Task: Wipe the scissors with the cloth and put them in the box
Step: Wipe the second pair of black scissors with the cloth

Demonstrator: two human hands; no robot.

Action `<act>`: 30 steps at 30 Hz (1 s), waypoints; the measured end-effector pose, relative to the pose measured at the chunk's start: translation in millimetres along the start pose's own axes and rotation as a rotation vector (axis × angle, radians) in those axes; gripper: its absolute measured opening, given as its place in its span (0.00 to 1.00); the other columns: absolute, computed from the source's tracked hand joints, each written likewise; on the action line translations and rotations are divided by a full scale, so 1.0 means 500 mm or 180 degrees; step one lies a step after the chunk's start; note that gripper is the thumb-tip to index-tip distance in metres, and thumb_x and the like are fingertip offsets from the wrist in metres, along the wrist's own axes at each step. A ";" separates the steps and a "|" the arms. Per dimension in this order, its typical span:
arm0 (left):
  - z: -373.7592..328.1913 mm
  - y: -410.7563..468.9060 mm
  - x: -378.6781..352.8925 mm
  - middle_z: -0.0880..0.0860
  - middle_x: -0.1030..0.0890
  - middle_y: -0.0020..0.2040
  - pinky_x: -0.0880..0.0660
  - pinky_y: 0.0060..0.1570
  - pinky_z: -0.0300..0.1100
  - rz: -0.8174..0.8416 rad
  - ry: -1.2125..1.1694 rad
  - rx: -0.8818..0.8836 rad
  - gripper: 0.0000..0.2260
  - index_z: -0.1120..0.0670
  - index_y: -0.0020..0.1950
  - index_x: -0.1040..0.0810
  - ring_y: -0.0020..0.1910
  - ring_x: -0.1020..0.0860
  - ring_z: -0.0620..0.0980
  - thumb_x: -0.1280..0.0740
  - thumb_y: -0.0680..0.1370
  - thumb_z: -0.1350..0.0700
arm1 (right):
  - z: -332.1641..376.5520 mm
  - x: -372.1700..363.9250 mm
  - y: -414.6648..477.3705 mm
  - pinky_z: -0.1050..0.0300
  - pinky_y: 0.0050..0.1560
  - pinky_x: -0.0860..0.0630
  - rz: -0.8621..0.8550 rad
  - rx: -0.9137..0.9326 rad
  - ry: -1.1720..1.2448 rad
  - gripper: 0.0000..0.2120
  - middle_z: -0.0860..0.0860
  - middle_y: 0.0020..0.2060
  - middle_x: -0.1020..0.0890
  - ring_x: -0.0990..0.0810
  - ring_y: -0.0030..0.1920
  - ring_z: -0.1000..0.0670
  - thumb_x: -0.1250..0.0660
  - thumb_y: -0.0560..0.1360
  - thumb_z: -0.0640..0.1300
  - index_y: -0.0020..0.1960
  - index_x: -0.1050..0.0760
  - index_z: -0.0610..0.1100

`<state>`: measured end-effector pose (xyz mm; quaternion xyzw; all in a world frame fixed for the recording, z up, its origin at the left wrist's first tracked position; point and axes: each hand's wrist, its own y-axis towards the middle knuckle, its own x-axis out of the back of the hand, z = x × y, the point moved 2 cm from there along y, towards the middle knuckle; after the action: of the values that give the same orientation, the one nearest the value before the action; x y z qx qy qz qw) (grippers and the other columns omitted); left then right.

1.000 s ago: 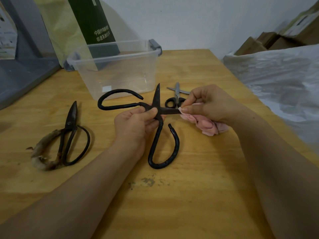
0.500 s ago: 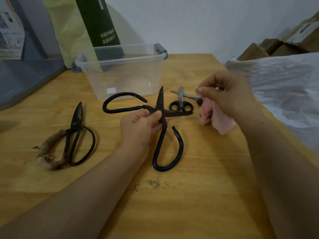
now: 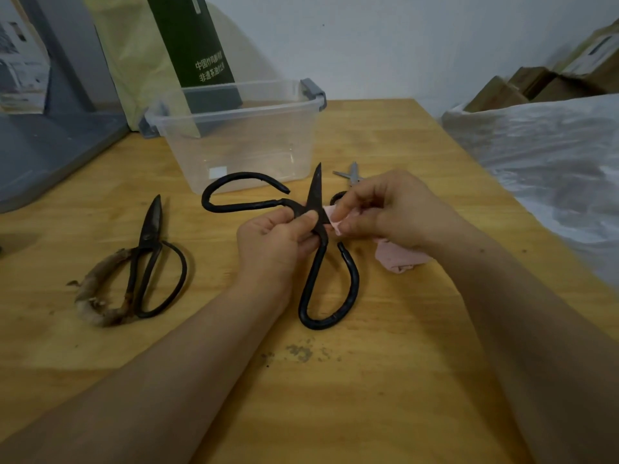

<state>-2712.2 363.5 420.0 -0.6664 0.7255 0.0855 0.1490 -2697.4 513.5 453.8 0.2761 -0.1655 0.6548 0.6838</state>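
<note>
The left hand (image 3: 278, 242) is pinching the open scissors (image 3: 315, 195) at the pivot, while the right hand (image 3: 395, 212) is pinching the cloth (image 3: 402, 259) against one blade. The box (image 3: 234, 139) is standing just behind them on the table (image 3: 368, 396)

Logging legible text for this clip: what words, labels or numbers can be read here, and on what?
"中国…" then "非遗茶油…": white print on the dark green carton behind the clear box; later characters blurred.
White sticker on the clear box: nothing readable.
Label on the cardboard box at right: too blurred.
</note>
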 end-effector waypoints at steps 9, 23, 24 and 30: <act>-0.009 -0.013 -0.006 0.54 0.16 0.34 0.20 0.34 0.38 -0.0015 -0.0059 0.0025 0.11 0.56 0.35 0.24 0.35 0.17 0.50 0.33 0.74 0.70 | -0.011 -0.008 0.007 0.54 0.39 0.19 -0.0097 -0.0400 0.0793 0.10 0.44 0.35 0.15 0.16 0.34 0.49 0.24 0.64 0.34 0.45 0.17 0.40; -0.006 -0.003 -0.002 0.58 0.16 0.39 0.21 0.35 0.37 0.0000 -0.0161 0.0058 0.05 0.61 0.40 0.23 0.36 0.17 0.51 0.33 0.74 0.69 | -0.017 -0.029 0.030 0.56 0.27 0.23 -0.0738 -0.0372 0.0616 0.04 0.46 0.33 0.18 0.19 0.27 0.48 0.30 0.74 0.43 0.42 0.23 0.45; -0.006 -0.004 -0.002 0.59 0.16 0.41 0.21 0.35 0.37 0.0015 -0.0129 0.0058 0.02 0.64 0.43 0.22 0.37 0.17 0.51 0.32 0.74 0.68 | -0.018 -0.019 0.025 0.58 0.27 0.23 -0.0561 -0.0425 0.0845 0.03 0.45 0.33 0.17 0.19 0.27 0.50 0.29 0.73 0.42 0.43 0.21 0.42; -0.003 -0.001 0.000 0.58 0.16 0.40 0.19 0.37 0.39 -0.0036 -0.0190 0.0089 0.04 0.61 0.42 0.23 0.37 0.17 0.52 0.33 0.74 0.69 | -0.021 -0.008 0.014 0.63 0.35 0.22 -0.0011 -0.0546 0.0817 0.07 0.50 0.33 0.16 0.17 0.33 0.56 0.26 0.68 0.37 0.46 0.19 0.43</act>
<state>-2711.7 362.8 421.2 -0.6655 0.7181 0.0943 0.1803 -2706.1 516.6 444.4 0.1310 -0.1316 0.6670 0.7216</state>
